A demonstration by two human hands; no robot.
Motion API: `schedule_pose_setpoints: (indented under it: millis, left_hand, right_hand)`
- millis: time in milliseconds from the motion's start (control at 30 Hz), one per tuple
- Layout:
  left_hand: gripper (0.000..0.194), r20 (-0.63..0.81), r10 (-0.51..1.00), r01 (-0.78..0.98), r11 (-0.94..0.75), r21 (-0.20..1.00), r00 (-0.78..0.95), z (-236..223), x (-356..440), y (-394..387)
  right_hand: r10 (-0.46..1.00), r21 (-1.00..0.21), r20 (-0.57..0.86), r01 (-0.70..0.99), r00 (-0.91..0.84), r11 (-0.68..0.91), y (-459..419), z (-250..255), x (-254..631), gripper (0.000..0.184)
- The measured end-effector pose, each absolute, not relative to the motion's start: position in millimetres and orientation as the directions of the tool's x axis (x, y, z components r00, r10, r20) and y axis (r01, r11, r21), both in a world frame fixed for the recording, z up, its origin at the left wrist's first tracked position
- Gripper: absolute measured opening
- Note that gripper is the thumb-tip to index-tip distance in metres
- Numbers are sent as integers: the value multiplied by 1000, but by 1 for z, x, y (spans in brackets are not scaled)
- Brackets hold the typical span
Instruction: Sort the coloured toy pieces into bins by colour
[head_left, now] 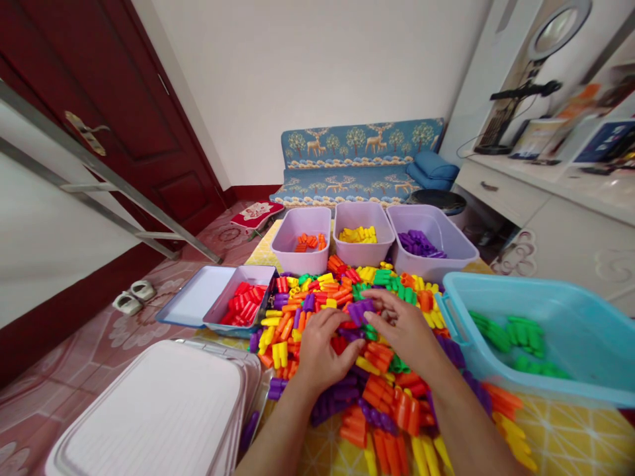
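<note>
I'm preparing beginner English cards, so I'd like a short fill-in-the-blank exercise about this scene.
1. The pieces lying in the blue tub are coloured ____.
2. The blue tub stands on the person's ____ side.
3. The middle lavender bin at the back holds ____ pieces.
4. Between the left hand and the right hand, the topmost piece is ____.

Missing words: green; right; yellow; purple.

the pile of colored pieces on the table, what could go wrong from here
The purple piece between the left hand and right hand could drop into the mixed pile, where more purple lies. The right forearm passes over the pile and might knock some aside. A stray color could land in the middle lavender bin, seemingly all yellow inside.
</note>
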State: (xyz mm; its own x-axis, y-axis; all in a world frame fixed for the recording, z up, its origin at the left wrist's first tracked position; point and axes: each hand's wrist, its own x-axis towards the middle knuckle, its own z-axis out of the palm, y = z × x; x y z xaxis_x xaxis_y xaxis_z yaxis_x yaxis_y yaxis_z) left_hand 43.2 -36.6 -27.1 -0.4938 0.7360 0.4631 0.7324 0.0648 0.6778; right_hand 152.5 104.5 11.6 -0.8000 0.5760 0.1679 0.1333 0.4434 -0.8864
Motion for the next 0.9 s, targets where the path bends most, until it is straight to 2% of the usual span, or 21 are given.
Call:
schedule_pose_setpoints:
  millis: [67,133,167,233,300,333,400,467,567,733,900]
  left_hand:
    - [38,459,776,772,58,633,-434,-24,44,-37]
    - [49,442,797,784,63,617,-412,-24,43,-37]
    - [52,436,800,783,68,619,-413,-26,43,-37]
    - [52,438,782,769,80,634,-443,-30,42,-36]
    - [48,442,758,747,89,659,-480,-36,41,-34]
    - [45,443,748,735,88,672,-495,-38,40,-33]
    - [42,444,734,710,74,700,-514,-40,39,-32]
    - [40,452,721,684,41,729,-525,-39,39,-31]
    - [35,479,686,650,-11,760,-548,-36,38,-32]
    - [26,481,650,609,-34,792,-589,-32,38,-34]
    - [26,432,616,524,-37,851,-658,-31,38,-37]
  right_hand:
    - [523,-868,85,195,-848,457,118,12,160,30]
    - [576,-904,66,195,-815,380,129,12,164,26]
    - [648,-943,102,135,-755,306,133,13,165,31]
    - [793,-980,199,-107,-575,168,135,15,163,49]
    - [864,-934,259,-340,-433,110,133,16,158,64]
    - [871,-916,268,-390,-412,97,131,16,156,67]
    - [845,-938,233,-341,-482,64,126,13,153,59]
    - [746,-983,148,-176,-650,42,121,7,149,47]
    - [546,-989,47,39,-837,145,110,-3,144,42]
    - [495,-914,142,78,-857,398,92,-11,135,61]
    - [491,-894,136,106,-861,435,89,-10,132,56]
